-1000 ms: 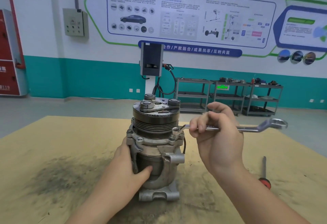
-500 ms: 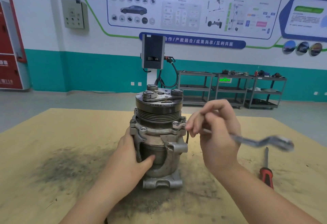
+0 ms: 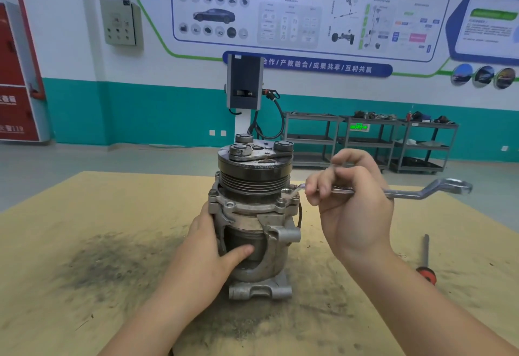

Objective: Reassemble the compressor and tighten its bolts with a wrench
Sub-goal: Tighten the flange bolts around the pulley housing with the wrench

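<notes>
On the tabletop (image 3: 84, 215), left hand (image 3: 213, 246) clasps the compressor (image 3: 252, 215); right hand (image 3: 351, 204) pinches a level wrench (image 3: 407, 192).

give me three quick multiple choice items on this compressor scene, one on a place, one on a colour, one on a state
1. Where does the screwdriver lie?
A. on the table right of the compressor
B. on top of the pulley
C. in the left hand

2. What colour is the screwdriver's handle?
A. blue
B. red
C. yellow

3. What is the right hand doing?
A. resting flat on the table
B. holding the wrench
C. hanging idle

Key: 1 A, it lies on the table, away from the compressor. 2 B, the handle end shows red. 3 B, its fingers curl round the wrench, whose ring end sits at a flange bolt.
</notes>
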`<state>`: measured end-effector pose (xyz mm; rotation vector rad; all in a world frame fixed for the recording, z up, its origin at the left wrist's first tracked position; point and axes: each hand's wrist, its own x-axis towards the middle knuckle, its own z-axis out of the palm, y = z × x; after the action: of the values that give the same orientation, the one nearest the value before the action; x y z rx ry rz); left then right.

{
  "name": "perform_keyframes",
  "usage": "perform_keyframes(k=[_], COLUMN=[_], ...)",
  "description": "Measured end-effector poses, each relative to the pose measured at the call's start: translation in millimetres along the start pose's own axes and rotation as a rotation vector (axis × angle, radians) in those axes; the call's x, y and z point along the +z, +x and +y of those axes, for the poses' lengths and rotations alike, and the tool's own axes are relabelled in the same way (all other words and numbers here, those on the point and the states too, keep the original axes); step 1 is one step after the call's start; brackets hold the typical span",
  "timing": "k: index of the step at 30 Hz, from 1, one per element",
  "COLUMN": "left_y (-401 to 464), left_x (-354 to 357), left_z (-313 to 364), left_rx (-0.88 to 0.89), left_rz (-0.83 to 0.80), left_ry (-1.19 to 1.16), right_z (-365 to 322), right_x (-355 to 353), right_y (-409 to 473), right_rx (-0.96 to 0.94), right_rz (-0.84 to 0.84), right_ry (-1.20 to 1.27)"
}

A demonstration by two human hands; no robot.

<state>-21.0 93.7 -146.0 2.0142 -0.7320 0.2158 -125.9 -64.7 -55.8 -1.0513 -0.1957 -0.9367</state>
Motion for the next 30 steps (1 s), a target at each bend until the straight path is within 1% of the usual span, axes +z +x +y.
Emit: perform_keyframes(k=[3, 6, 7, 8, 9, 10, 13, 14, 15, 16, 18, 19, 22, 26, 30], left_y=[-0.4, -2.0, -2.8, -3.6, -4.2, -4.7, -4.3, -3.8, -3.7, -3.3, -3.2, -3.3, -3.2, -3.5, -3.7], left_x=[-1.5, -3.2, -3.3, -3.3, -2.9, -2.6, -1.8, -1.5, -1.2, -0.9, -0.3, -0.2, -0.4, 0.2, 0.3], left_z=[2.1, 4.6, 5.1, 5.4, 5.8, 6.1, 6.3, 6.2, 5.9, 5.8, 5.5, 5.4, 4.2, 3.9, 5.2], left_rx=[0.024, 0.048, 0.052, 0.054, 0.053, 0.052, 0.049, 0.050, 0.050, 0.051, 0.053, 0.051, 0.053, 0.046, 0.049], left_rz=[-0.021, -0.029, -0.023, -0.018, -0.014, -0.010, -0.005, -0.004, -0.002, 0.001, 0.003, 0.003, 0.010, 0.015, 0.023], left_ry=[-0.027, -0.054, -0.057, -0.061, -0.070, -0.081, -0.101, -0.105, -0.108, -0.110, -0.114, -0.114, -0.108, -0.110, -0.136], right_z=[3.1, 4.7, 6.0, 7.8, 9.7, 11.3, 14.4, 16.0, 17.6, 18.2, 17.3, 14.6, 1.1, -2.2, 6.5], right_x=[-4.3, -10.7, -11.9, -12.9, -13.9, -14.4, -10.2, -8.1, -5.9, -2.8, 3.1, 5.1, 5.5, -3.5, -9.5], right_y=[6.3, 14.3, 15.6, 14.8, 12.3, 8.8, -6.1, -10.9, -15.4, -19.2, -23.1, -23.0, -13.7, 3.1, 10.7], right_rx=[0.116, 0.292, 0.324, 0.309, 0.238, 0.122, -0.268, -0.360, -0.413, -0.427, -0.393, -0.371, -0.293, -0.043, 0.131], right_rz=[0.013, 0.010, 0.016, 0.014, -0.003, -0.036, -0.225, -0.269, -0.284, -0.283, -0.274, -0.277, -0.261, -0.081, -0.028], right_ry=[0.068, 0.172, 0.207, 0.220, 0.199, 0.140, -0.159, -0.256, -0.341, -0.401, -0.429, -0.396, -0.159, 0.029, 0.089])
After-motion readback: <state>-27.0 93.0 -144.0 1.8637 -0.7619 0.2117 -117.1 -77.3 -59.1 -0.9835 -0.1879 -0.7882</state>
